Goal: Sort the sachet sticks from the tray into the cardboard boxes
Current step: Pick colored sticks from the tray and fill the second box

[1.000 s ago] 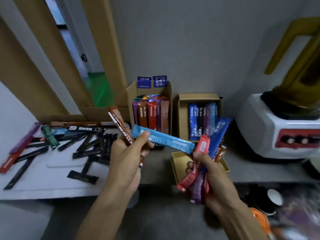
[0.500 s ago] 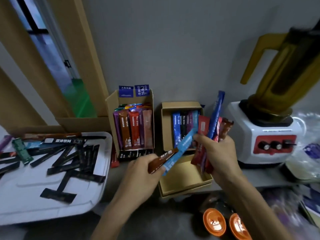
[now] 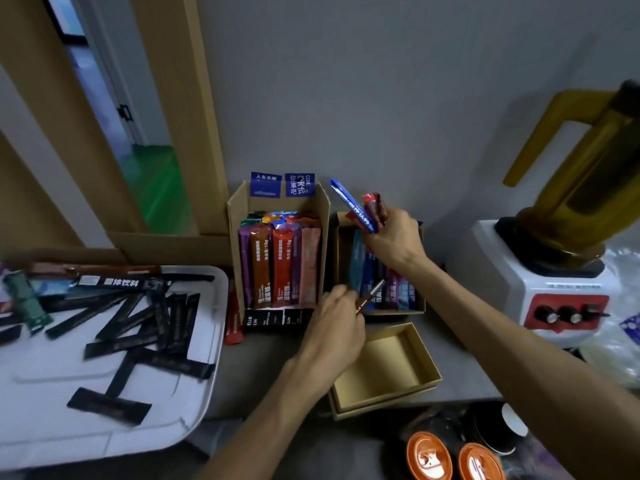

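My right hand hovers over the right cardboard box and grips a bunch of sachet sticks, blue and red, pointing up. My left hand is at that box's front left corner, pinching a brown sachet stick. A light blue stick stands in the right box beside several blue and purple ones. The taller left cardboard box holds purple, brown, red and pink sticks. On the left, the white tray carries several black sticks.
An empty shallow cardboard box lies just in front of the right box, under my left wrist. A blender stands at the right. Two orange lids sit at the bottom right. A red stick lies between tray and left box.
Both hands moved forward to the right box. The light blue stick has left my left hand and stands in the box. My right hand's bunch tilted leftward.
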`<act>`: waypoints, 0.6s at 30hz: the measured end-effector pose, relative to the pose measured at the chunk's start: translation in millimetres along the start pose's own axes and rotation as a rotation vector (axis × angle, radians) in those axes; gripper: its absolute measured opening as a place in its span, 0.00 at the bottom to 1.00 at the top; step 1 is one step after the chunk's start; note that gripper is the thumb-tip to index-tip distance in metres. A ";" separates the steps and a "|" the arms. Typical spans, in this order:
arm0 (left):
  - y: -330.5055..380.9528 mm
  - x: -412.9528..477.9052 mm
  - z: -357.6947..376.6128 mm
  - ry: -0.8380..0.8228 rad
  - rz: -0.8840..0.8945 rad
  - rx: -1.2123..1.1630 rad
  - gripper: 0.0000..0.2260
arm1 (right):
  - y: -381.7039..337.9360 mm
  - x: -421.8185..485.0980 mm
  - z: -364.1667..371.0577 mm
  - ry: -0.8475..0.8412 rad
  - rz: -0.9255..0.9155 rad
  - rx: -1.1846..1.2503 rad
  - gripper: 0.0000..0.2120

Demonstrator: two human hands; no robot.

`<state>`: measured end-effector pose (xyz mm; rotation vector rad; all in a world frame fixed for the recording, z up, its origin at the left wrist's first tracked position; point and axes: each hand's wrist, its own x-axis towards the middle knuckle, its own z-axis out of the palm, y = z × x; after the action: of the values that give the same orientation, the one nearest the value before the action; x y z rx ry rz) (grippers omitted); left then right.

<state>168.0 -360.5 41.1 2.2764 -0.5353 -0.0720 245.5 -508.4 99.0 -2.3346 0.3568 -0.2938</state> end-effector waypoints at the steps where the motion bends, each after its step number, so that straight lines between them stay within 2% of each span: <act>1: 1.6 5.8 4.5 -0.025 0.003 0.042 0.10 | 0.2 0.5 0.8 -0.003 -0.006 -0.008 0.11; 6: 14.9 20.8 20.8 -0.146 -0.086 0.141 0.15 | 2.9 1.3 -4.4 -0.071 0.001 0.028 0.10; 11: 18.5 22.5 32.8 -0.101 -0.113 0.150 0.16 | 10.9 8.4 -34.9 -0.048 0.024 0.035 0.05; 18: 22.7 26.9 39.3 -0.121 -0.174 0.187 0.19 | 36.0 -5.4 -84.2 0.002 0.125 0.363 0.09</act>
<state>176.0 -412.1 33.0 2.5096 -0.4197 -0.2573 208.2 -585.6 131.6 -1.9484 0.4121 -0.2744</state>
